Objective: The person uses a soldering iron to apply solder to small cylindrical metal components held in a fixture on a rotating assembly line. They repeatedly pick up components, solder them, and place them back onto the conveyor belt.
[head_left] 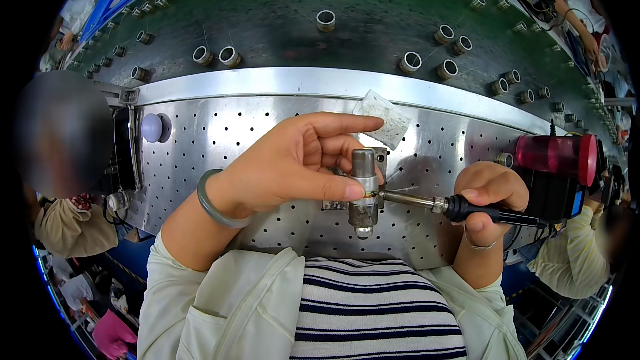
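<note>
In front of me an upright metal post (363, 161) with a rounded lower end stands out from a small metal fixture (381, 155). A silver ring (366, 185) sits around the post's middle. My left hand (293, 160) curls around the post from the left, its thumb pressed on the ring and its index finger stretched out above. My right hand (493, 193) grips the black handle of a soldering iron (460, 208) from the right. The iron's metal barrel points left, and its tip reaches the ring by my left thumb. The exact contact is too small to make out.
The perforated metal worktop (267, 123) carries a stained white cloth pad (384, 119) and a purple knob (152, 128). Beyond its silver rail, a green belt (280, 33) holds several metal rings with thin wires. A pink-red container (557, 159) stands right. People sit on both sides.
</note>
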A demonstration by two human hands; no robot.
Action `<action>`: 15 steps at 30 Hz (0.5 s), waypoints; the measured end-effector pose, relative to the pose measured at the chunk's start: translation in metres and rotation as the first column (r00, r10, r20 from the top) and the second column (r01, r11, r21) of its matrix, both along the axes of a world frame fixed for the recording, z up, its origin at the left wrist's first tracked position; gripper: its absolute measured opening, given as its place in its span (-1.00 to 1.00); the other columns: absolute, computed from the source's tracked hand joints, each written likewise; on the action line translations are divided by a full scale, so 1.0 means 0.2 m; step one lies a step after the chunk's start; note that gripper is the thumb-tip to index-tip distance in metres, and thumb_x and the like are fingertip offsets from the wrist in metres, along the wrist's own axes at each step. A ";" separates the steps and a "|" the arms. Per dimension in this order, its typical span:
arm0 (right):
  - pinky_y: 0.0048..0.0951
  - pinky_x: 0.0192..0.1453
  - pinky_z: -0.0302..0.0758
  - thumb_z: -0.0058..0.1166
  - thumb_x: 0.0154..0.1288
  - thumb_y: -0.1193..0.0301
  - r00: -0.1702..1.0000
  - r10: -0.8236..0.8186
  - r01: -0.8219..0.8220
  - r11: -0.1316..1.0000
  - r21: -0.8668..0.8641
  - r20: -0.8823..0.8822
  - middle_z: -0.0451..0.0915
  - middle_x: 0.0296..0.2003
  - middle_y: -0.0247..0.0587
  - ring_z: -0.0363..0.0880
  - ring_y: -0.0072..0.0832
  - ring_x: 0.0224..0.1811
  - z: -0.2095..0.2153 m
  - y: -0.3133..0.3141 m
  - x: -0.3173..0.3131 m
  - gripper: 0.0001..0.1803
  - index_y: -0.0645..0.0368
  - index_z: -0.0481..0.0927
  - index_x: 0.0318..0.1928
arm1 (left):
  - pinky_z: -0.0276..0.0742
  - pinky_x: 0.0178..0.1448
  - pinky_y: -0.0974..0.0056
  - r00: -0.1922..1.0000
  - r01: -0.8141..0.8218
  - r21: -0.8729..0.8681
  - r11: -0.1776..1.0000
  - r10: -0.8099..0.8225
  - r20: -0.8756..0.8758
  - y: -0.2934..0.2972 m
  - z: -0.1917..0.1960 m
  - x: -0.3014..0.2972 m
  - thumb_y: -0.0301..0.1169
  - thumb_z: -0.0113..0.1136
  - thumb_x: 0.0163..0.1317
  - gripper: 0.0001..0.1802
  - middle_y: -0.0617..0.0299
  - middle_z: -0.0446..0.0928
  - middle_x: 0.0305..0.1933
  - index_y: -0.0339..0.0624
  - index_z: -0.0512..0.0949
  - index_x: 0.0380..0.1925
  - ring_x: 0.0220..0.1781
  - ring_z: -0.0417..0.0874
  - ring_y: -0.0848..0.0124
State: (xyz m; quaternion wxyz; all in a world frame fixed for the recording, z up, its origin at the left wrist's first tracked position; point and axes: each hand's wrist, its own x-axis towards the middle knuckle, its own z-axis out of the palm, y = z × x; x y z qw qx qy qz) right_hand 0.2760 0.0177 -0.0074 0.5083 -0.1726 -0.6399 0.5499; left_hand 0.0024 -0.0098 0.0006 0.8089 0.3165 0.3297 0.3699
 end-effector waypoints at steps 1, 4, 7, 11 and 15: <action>-0.52 -0.52 0.41 0.38 -0.10 0.54 1.000 0.003 -0.003 1.000 0.010 0.008 0.58 -0.56 -0.09 0.51 -0.41 -0.63 0.00 0.00 0.00 -0.72 0.39 0.58 -0.36 | 0.55 0.02 0.39 1.000 0.000 0.002 1.000 0.000 -0.003 0.00 0.00 0.00 -0.62 0.38 -0.08 -0.14 0.03 0.59 -0.18 -0.44 0.20 0.28 -0.09 0.63 0.36; -0.52 -0.51 0.42 0.38 -0.10 0.54 1.000 0.017 -0.018 1.000 0.019 0.022 0.59 -0.55 -0.09 0.52 -0.41 -0.62 0.00 0.01 0.00 -0.72 0.39 0.58 -0.36 | 0.55 0.02 0.39 1.000 0.000 0.009 1.000 0.001 -0.015 0.00 0.00 0.00 -0.62 0.38 -0.08 -0.13 0.03 0.59 -0.18 -0.44 0.20 0.29 -0.08 0.63 0.35; -0.52 -0.51 0.42 0.37 -0.10 0.54 0.999 0.016 -0.017 0.999 0.030 0.033 0.59 -0.55 -0.09 0.52 -0.40 -0.62 0.00 0.01 0.00 -0.73 0.39 0.58 -0.37 | 0.55 0.00 0.40 1.000 -0.007 0.010 1.000 0.008 -0.023 -0.01 0.00 0.00 -0.63 0.37 -0.07 -0.13 0.02 0.59 -0.18 -0.43 0.19 0.29 -0.09 0.63 0.36; -0.53 -0.55 0.39 0.35 -0.08 0.54 0.999 0.019 -0.021 0.999 0.045 0.042 0.58 -0.57 -0.09 0.51 -0.42 -0.65 0.01 0.01 -0.01 -0.74 0.38 0.56 -0.36 | 0.56 -0.04 0.44 1.000 -0.016 0.015 1.000 0.017 -0.020 -0.01 0.02 0.01 -0.63 0.35 -0.05 -0.15 -0.01 0.58 -0.16 -0.44 0.19 0.29 -0.10 0.63 0.38; -0.58 -0.64 0.32 0.31 0.08 0.46 0.995 -0.033 0.028 0.998 -0.053 -0.089 0.52 -0.61 -0.17 0.45 -0.52 -0.71 0.00 0.00 -0.01 -0.74 0.35 0.50 -0.32 | 0.54 -0.02 0.43 1.000 0.020 0.023 1.000 -0.020 -0.006 -0.01 0.01 0.00 -0.64 0.30 0.00 -0.20 -0.02 0.58 -0.13 -0.40 0.21 0.29 -0.08 0.61 0.41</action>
